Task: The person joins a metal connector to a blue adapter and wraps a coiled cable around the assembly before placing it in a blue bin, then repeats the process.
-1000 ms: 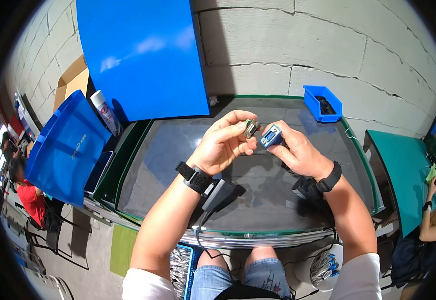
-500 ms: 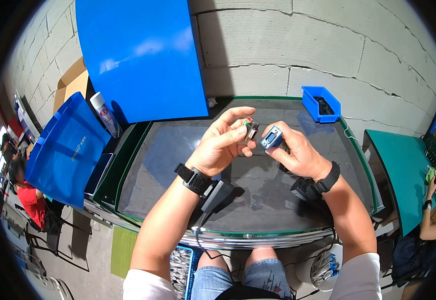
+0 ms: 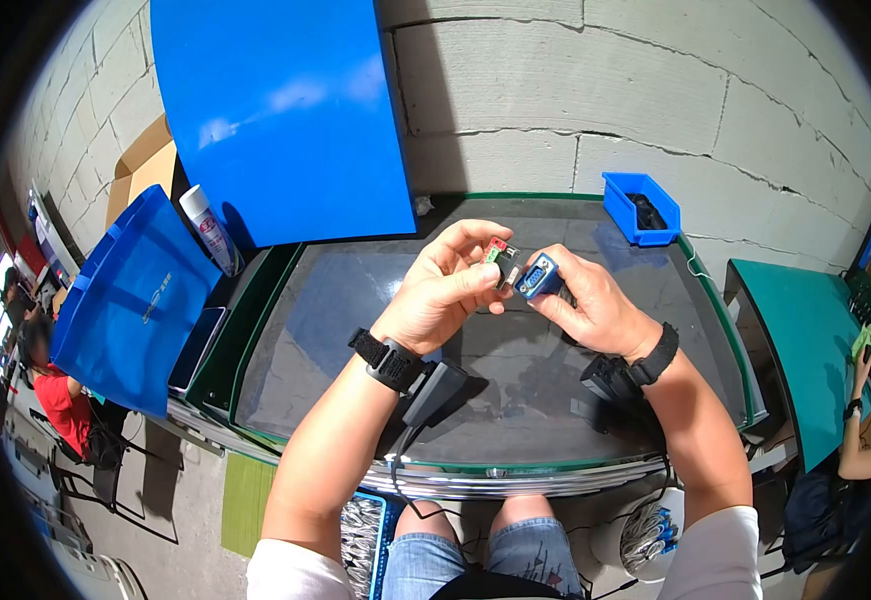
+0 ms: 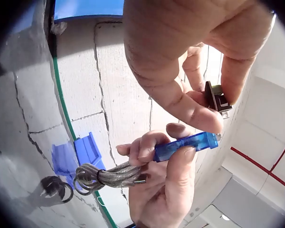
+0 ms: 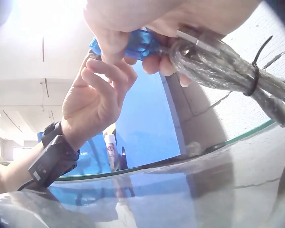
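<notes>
Between thumb and fingertips, my left hand [image 3: 431, 295] pinches a small serial adapter [image 3: 497, 254] with a green and red terminal block and a metal-edged connector end. My right hand [image 3: 604, 308] grips the blue serial plug [image 3: 538, 276] of a cable, its pin face turned up and toward the left hand. Adapter and plug are right beside each other above the table. In the left wrist view, the plug's translucent blue body [image 4: 183, 146] leads to a coiled grey cable [image 4: 104, 175] bound by a black tie, hanging past the right hand.
Below the hands lies a dark table mat [image 3: 496, 400] with a green edge. A blue bin [image 3: 644, 208] holding dark items sits at the back right. A spray can [image 3: 211, 228] stands at left by a blue panel [image 3: 286, 120]. Bundled cables fill a white bucket [image 3: 646, 540] below.
My left hand has rotated the adapter, bringing its red and green terminal side into view. The blue plug has tilted slightly, and the gap between the two has narrowed.
</notes>
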### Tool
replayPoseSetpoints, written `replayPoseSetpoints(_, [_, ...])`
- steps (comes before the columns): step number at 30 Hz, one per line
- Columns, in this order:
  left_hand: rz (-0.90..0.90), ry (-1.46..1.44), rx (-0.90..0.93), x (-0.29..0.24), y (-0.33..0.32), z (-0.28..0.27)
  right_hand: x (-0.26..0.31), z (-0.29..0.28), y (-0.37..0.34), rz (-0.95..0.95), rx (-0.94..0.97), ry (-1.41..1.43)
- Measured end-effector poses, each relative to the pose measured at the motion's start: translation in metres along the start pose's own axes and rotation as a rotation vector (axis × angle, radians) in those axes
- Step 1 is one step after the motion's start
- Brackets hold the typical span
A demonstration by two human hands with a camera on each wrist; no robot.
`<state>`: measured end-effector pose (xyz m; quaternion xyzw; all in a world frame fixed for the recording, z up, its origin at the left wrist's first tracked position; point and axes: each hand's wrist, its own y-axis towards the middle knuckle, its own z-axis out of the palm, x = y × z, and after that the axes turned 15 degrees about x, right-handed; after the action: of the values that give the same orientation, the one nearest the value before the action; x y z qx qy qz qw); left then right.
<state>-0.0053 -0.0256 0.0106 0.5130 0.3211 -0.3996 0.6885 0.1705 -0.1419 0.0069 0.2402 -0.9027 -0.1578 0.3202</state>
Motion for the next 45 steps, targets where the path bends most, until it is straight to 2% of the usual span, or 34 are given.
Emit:
replayPoseSetpoints(21, [0.038,0.227,-0.117,0.0,0.003,0.008,-0.001,0.001,0.0,0.016,0.015,-0.111])
replayPoseSetpoints(32, [0.054,0.378,-0.172,-0.001,0.003,0.009,0.002,0.002,0.001,0.086,0.012,-0.204])
replayPoseSetpoints(45, [-0.11,0.401,-0.219,-0.001,0.007,0.008,-0.006,0.004,-0.001,0.096,0.034,-0.217])
